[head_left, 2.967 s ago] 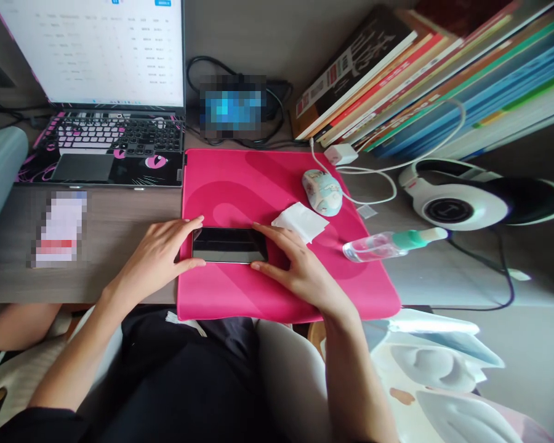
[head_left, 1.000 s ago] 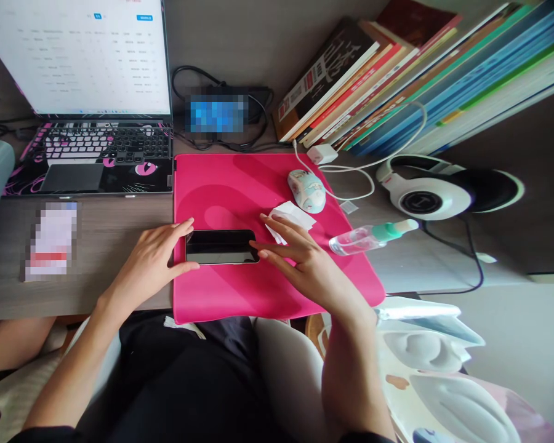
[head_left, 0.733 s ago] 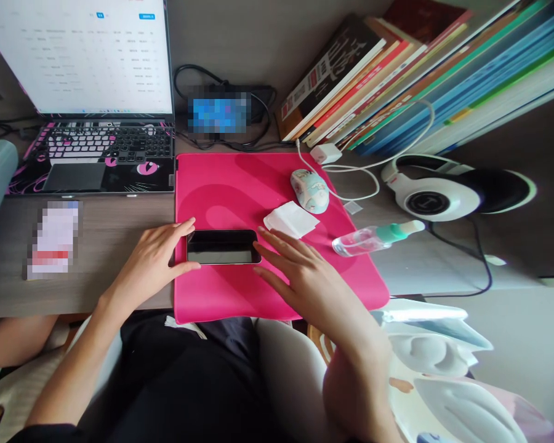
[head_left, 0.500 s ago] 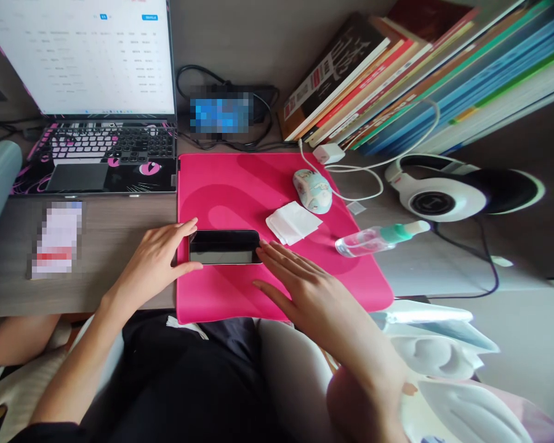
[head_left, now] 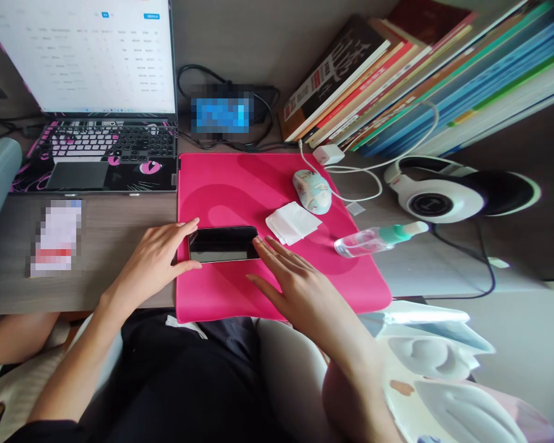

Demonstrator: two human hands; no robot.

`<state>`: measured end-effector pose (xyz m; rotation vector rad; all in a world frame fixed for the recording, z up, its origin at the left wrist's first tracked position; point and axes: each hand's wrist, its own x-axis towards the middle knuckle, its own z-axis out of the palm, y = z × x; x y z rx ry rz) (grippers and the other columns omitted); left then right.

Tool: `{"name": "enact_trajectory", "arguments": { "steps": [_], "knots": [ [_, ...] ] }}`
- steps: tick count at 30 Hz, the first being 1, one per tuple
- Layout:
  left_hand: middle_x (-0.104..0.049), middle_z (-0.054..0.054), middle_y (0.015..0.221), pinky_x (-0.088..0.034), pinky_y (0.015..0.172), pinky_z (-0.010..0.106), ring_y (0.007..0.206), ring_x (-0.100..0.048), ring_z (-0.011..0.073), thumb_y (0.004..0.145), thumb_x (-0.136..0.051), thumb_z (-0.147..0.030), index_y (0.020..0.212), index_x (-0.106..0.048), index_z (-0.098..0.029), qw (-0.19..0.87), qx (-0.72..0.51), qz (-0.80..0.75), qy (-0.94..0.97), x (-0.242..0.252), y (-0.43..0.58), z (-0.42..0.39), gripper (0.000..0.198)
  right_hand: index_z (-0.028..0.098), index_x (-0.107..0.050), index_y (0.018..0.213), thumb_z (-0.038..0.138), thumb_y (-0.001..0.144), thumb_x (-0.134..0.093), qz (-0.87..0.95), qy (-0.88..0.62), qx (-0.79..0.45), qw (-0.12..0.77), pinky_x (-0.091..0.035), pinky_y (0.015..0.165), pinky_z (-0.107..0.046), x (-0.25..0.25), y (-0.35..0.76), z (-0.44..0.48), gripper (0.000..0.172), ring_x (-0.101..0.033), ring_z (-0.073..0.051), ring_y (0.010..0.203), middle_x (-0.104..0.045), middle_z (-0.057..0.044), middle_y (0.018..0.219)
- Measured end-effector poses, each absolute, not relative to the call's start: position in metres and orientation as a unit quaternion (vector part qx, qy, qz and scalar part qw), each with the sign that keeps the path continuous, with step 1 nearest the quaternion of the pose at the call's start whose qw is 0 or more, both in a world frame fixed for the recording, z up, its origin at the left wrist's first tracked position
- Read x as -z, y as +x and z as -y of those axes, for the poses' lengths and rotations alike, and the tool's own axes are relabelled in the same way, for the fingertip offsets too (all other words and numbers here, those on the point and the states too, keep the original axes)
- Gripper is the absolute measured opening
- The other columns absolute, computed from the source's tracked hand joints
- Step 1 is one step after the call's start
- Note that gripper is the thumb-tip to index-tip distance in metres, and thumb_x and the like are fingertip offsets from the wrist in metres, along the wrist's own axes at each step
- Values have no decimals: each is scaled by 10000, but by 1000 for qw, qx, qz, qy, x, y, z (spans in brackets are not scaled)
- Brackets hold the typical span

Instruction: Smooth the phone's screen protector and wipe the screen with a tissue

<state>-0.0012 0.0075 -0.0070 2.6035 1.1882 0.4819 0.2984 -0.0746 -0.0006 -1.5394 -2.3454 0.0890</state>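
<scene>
Pink rectangular mouse mat (head_left: 240, 184) lies flat at frame centre on the grey wood-grain counter (head_left: 120, 215). On its lower-left part sits a black slab phone with a dark glossy screen (head_left: 221, 244), long side horizontal, screen up.

Left hand (head_left: 159, 258) — at the phone's left short end, thumb below and forefinger above the corner, pinching that end lightly; the palm rests on the counter just off the mat's left edge.

Right hand (head_left: 300, 289) — open, fingers straight and spread, flat over the mat. The fingertips (head_left: 258, 241) reach the phone's right end; contact looks likely at the upper right corner, but cannot tell for sure. It grips nothing.

Surroundings:
- folded white tissue square (head_left: 293, 223) just right of the phone, on the mat, apart from the fingers.
- pale patterned computer mouse (head_left: 311, 191) above the tissue, near the mat's upper right edge.
- clear plastic spray bottle with a mint-green cap (head_left: 378, 238) lying on its side across the mat's right edge.
- white over-ear headphones (head_left: 443, 194) at right — well apart from the hands.
- open laptop with a pink-and-black cat keyboard skin (head_left: 96, 147) at upper left.
- leaning row of books (head_left: 420, 80) at upper right.
</scene>
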Motion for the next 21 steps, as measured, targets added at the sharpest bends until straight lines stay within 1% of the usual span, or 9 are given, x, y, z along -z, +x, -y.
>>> {"name": "enact_trajectory", "arguments": {
  "steps": [3,8,11,15,18,21],
  "knots": [
    [-602,111,1601,-445,1181,474,1457,-587,297,993,-785,-401,1652,-354,-287,119,-166,-407,890,7,0,-7,795,47,-520,1598,378,1117,-539,819,-546,-34,172,-561,1193,-588,4,297,72,584,-560,-379,1495,-607,-239,1560],
    [-619,113,1581,-449,1169,461,1441,-600,295,986,-796,-388,1631,-382,-266,117,-167,-407,890,6,2,-6,776,124,-472,1649,376,1107,-564,813,-551,-49,183,-545,1208,-601,7,296,66,605,-525,-370,1528,-576,-202,1606],
    [-627,111,1572,-451,1162,461,1432,-606,299,991,-790,-392,1620,-408,-265,112,-166,-409,890,6,2,-6,747,126,-471,1650,381,1107,-564,808,-555,-55,191,-530,1226,-588,10,295,59,608,-523,-358,1534,-567,-198,1618],
    [-651,107,1537,-462,1147,465,1403,-625,307,1007,-771,-405,1587,-467,-267,108,-161,-412,890,6,2,-7,670,91,-495,1627,398,1108,-557,804,-555,-58,206,-524,1235,-569,15,294,50,606,-534,-360,1529,-573,-204,1615],
    [-660,108,1524,-461,1150,467,1393,-631,308,1017,-756,-409,1566,-492,-259,106,-162,-412,891,5,2,-7,628,99,-481,1636,407,1110,-550,803,-553,-62,214,-520,1238,-570,19,295,44,614,-542,-355,1525,-578,-200,1615],
    [-661,109,1525,-463,1147,468,1396,-631,308,1025,-746,-408,1545,-511,-253,105,-165,-407,892,6,1,-7,591,93,-469,1641,422,1113,-540,800,-555,-67,219,-497,1256,-566,23,295,40,626,-519,-352,1544,-565,-202,1628]
  ]
}}
